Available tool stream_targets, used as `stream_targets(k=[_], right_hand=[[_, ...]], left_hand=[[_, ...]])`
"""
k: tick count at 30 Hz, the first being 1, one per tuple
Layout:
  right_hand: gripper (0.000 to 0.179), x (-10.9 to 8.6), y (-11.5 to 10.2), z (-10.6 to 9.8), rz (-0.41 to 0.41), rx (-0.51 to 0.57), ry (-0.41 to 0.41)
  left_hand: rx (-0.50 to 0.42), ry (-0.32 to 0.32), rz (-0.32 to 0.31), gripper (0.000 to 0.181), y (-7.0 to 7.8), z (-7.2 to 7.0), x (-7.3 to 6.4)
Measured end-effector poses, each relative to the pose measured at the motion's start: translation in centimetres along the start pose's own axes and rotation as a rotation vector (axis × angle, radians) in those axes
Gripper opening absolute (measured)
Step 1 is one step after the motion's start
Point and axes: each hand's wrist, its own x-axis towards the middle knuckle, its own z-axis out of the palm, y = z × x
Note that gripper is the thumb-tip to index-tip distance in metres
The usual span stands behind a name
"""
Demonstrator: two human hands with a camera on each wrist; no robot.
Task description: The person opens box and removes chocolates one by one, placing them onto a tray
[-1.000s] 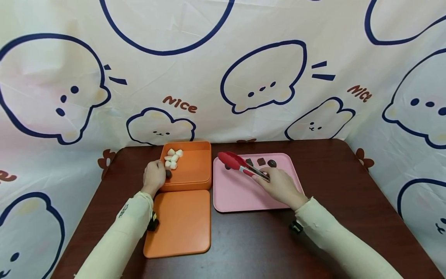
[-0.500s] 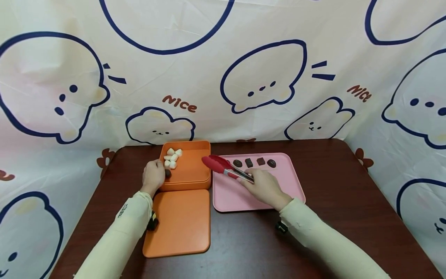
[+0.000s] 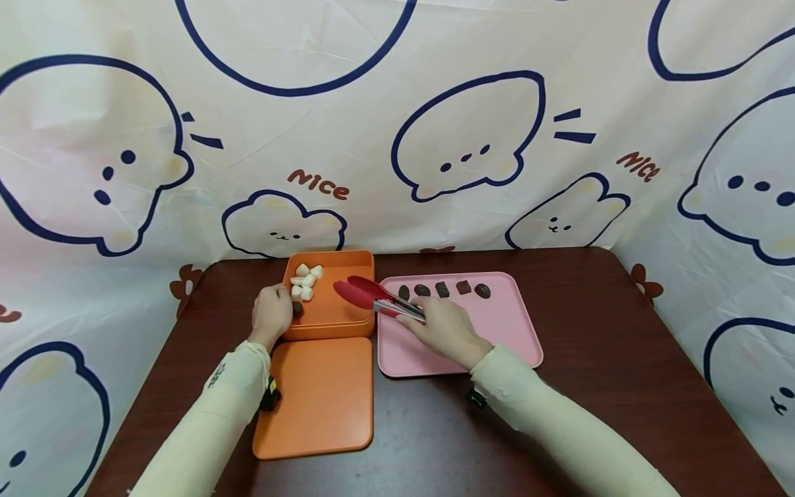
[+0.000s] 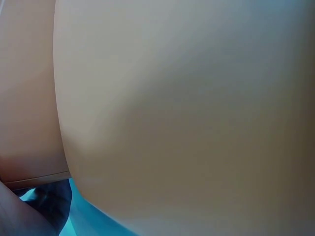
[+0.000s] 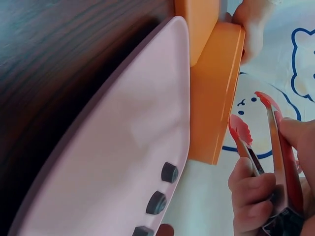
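In the head view my right hand (image 3: pixel 444 330) grips red-tipped metal tongs (image 3: pixel 388 301), held over the right side of an orange box (image 3: pixel 338 331). Their tips stand apart with nothing between them in the right wrist view. My left hand (image 3: pixel 272 314) holds the left wall of the box. Inside lie several white marshmallow-like pieces (image 3: pixel 308 280) and one dark chocolate (image 3: pixel 297 308), close to the left fingers. A pink tray (image 3: pixel 422 355) carries a row of dark chocolates (image 3: pixel 464 287) along its far side. A blurred, pale surface fills most of the left wrist view.
An orange lid (image 3: pixel 317 400) lies flat in front of the box, its left edge beside the left forearm. Box and tray stand side by side on the dark wooden table (image 3: pixel 435 435). A printed cloth (image 3: pixel 459 228) hangs behind the table's far edge.
My right hand has carried the tongs leftward, from over the pink tray to over the orange box, uncovering the row of chocolates. My left hand stays on the box.
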Motion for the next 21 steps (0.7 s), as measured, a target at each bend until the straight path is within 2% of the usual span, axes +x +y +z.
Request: stream_targets(k=[10,21], right_hand=[[0.037,1.1,-2.6,1.1,-0.023,-0.020,-0.057],[0.041,2.3,-5.3,2.5,-0.049,-0.109,-0.114]], left_hand=[[0.016,-0.002,-0.005,0.045,0.2,-0.3,-0.1],[0.020,0.006,-0.001,0.043,0.4,-0.2,-0.2]])
